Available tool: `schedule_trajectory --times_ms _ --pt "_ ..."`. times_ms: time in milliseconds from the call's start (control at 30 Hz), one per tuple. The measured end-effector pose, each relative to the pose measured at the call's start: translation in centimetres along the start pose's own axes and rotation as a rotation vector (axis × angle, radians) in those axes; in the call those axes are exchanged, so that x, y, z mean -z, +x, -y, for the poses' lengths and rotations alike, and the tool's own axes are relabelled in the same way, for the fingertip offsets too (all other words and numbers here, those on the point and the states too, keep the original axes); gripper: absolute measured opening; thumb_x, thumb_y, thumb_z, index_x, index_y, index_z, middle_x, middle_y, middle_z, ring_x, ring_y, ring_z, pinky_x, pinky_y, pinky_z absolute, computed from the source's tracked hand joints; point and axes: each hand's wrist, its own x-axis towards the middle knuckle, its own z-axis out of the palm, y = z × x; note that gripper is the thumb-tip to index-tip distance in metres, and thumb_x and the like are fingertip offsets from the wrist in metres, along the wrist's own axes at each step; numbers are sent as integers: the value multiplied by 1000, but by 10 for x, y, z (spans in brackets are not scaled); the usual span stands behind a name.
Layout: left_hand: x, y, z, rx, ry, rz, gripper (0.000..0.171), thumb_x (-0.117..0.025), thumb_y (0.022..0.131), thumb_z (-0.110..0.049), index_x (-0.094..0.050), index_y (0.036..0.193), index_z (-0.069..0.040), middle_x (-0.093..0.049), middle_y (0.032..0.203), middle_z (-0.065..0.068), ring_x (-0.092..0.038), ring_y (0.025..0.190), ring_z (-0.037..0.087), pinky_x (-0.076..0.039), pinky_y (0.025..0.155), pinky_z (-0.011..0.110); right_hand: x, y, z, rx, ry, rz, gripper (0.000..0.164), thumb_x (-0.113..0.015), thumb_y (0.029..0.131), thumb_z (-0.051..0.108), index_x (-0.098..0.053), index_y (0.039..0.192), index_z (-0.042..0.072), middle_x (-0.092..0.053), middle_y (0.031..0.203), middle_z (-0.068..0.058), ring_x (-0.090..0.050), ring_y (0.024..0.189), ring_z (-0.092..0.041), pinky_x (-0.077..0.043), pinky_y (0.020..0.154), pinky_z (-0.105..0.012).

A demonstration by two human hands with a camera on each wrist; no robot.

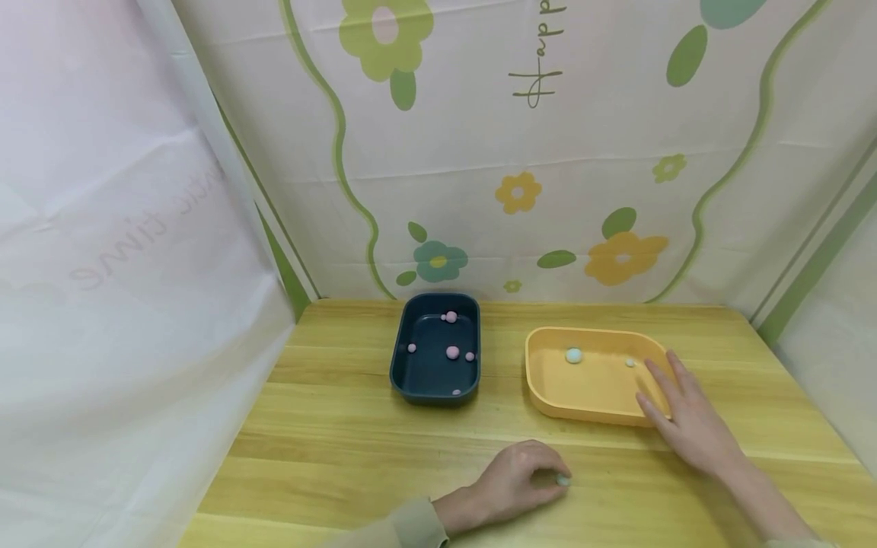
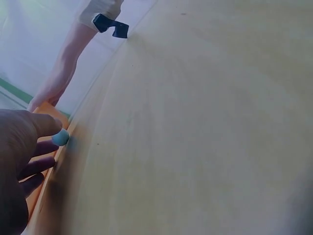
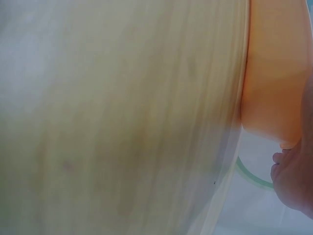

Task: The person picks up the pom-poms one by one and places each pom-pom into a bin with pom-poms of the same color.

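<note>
My left hand (image 1: 517, 479) is low over the table in front of the yellow tray, pinching a small pale blue-green ball (image 1: 563, 480) between thumb and index finger. In the left wrist view that ball (image 2: 60, 137) shows at the fingertips, with the other fingers loosely extended. My right hand (image 1: 695, 426) has its fingers spread over the right end of the yellow tray (image 1: 603, 415). Two pale blue-green balls lie in this tray, a larger one (image 1: 573, 355) toward the left and a tiny one (image 1: 629, 363) near the right fingertips.
Left of the yellow tray stands a dark blue tray (image 1: 435, 399) with several pink balls in it, among them one pink ball (image 1: 452, 352) near its middle. Both trays are on a wooden table (image 1: 329, 441). White printed cloth (image 1: 445, 152) hangs behind and at the sides.
</note>
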Motion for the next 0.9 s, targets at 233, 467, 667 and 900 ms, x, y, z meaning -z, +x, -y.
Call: schedule_trajectory --times_ms 233,467,667,900 --pt "-1 -2 3 25 -25 1 13 -78 105 -24 -83 117 -22 -82 116 -13 -69 118 -6 -48 104 4 0 0 1 -5 -2 9 75 -53 116 38 -20 177 8 5 184 -26 -19 156 -72 -26 110 -94" --pt "-1 -5 5 47 -107 -35 11 -79 104 -21 -82 115 -19 -82 116 -9 -69 117 -5 -50 103 5 0 -1 1 -6 3 13 75 -53 116 38 -19 177 8 7 185 -25 -18 157 -72 -24 112 -94" --pt "2 -7 2 73 -119 -43 12 -78 105 -22 -83 115 -19 -83 114 -10 -68 112 -9 -51 98 4 1 -1 2 -7 10 13 75 -52 116 38 -20 176 7 7 184 -26 -17 157 -72 -24 110 -95" --pt "8 -8 -1 43 -136 -81 12 -80 103 -18 -82 115 -17 -83 115 -7 -69 111 -7 -52 96 5 2 -1 4 0 0 3 75 -52 116 37 -20 176 6 5 184 -27 -18 156 -73 -26 110 -94"
